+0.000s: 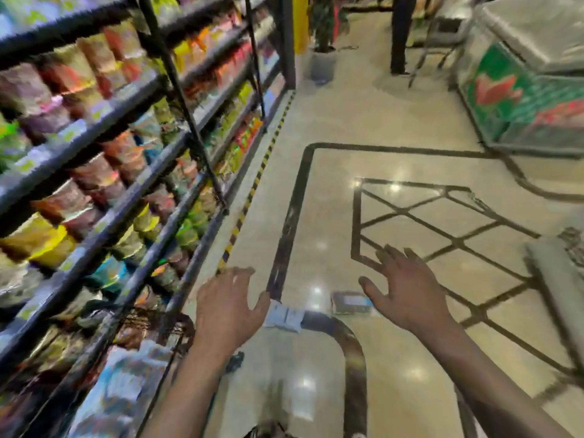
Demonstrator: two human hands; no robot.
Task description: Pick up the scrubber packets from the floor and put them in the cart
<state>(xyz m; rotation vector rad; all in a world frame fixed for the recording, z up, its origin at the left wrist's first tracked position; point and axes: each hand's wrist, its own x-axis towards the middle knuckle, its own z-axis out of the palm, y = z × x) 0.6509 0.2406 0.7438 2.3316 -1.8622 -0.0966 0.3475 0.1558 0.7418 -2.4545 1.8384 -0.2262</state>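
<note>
Now | left hand spread flat, holding nothing | white flat scrubber packet touching its thumb, print unreadable | dark flat packet just beside right thumb | right hand spread, empty | glossy floor

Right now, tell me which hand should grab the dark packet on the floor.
Right. The right hand is open and hovers beside the dark packet, its thumb nearly over it. The left hand is open too, but sits nearer the white packet.
</note>
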